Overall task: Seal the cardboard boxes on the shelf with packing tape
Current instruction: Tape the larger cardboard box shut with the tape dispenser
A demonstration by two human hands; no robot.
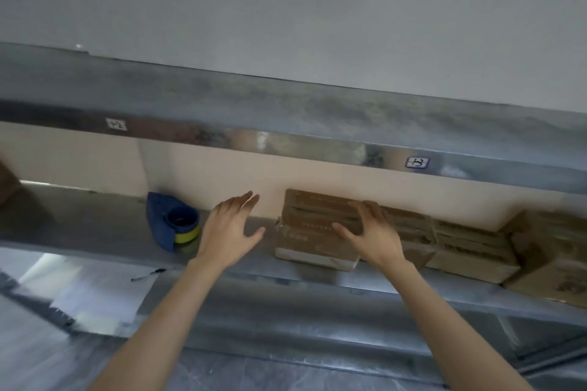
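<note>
At the shelf, right hand lays spread fingers on cardboard box; left hand hovers outstretched.

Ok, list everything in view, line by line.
Cardboard boxes: at least four, brown, right part of the shelf.
Tape dispenser: one, blue with yellow-green roll, on the shelf left of them.
Shelf: one, grey metal, another level above.
Labels: two, white, upper level's front edge.
Pen: one, dark, on white sheets below left.
Hands: two; left hand open over the shelf, right hand resting on the leftmost box.
</note>
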